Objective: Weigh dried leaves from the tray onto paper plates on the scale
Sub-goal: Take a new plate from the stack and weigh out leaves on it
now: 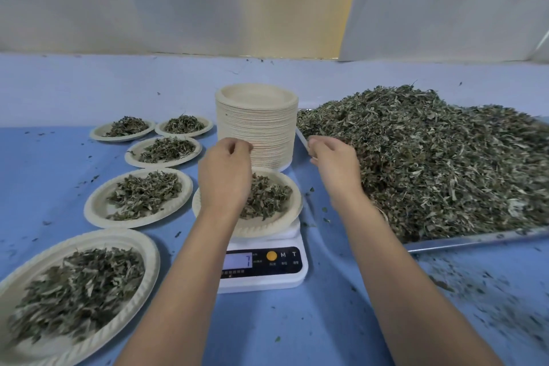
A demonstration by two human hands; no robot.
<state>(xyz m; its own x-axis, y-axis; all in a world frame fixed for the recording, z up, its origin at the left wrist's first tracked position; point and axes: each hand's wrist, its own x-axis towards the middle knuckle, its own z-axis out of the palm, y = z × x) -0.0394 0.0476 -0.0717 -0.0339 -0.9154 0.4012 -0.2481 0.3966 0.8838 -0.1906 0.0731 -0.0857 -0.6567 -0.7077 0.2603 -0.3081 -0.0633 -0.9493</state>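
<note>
Filled plate nearest, L side of desk, 4 more behind. L hand hovers over leaf-loaded plate on scale, fingers curled together, contents not visible. R hand, likewise curled w/ nothing seen in it, sits at tray edge; leaf pile lies just R of it, so R hand is nearer for next pinch.

scale centre, plate on it; plate stack behind; tray right; filled plates left
</note>
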